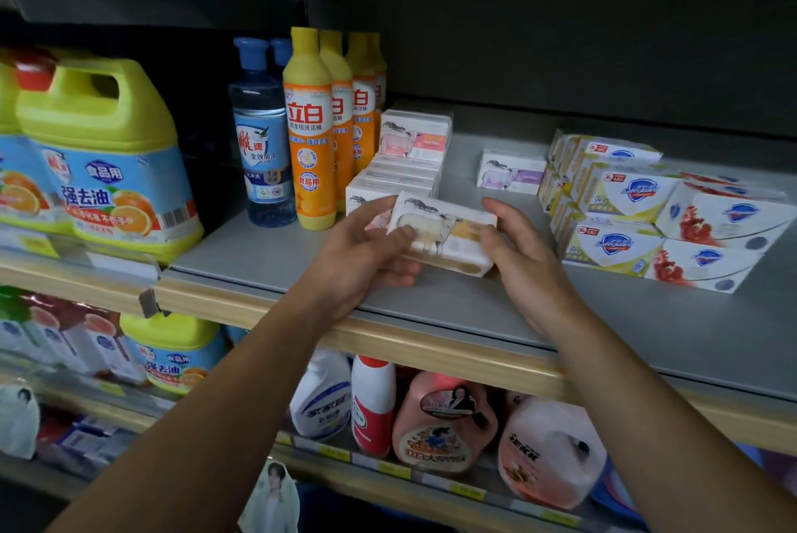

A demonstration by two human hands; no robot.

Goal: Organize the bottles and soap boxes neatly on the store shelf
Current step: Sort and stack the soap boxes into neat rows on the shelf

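The grey shelf (pixel 302 256) runs under both my arms, its wooden front edge crossing beneath my wrists; far to the left of my left hand stands the big yellow jug (pixel 108 157) with the orange-fruit label; to the right of my right hand, just beside it, sits the stack of Safeguard soap packs (pixel 647 209), piled two layers high; beyond my left hand, up and to the left, the row of orange detergent bottles (pixel 308 131) stands upright one behind another, with the clear blue-capped bottle (pixel 261 135) touching their left side; straight past my left fingers lies the pile of sheep soap boxes (pixel 401 170), white with a sheep printed on them; past my right hand, set apart, lies a single purple sheep box (pixel 511 170); between my palms is one sheep soap box (pixel 444 232), tilted; my left hand (pixel 366 260) grasps its left end, thumb on the face, and my right hand (pixel 522 256) grasps its right end
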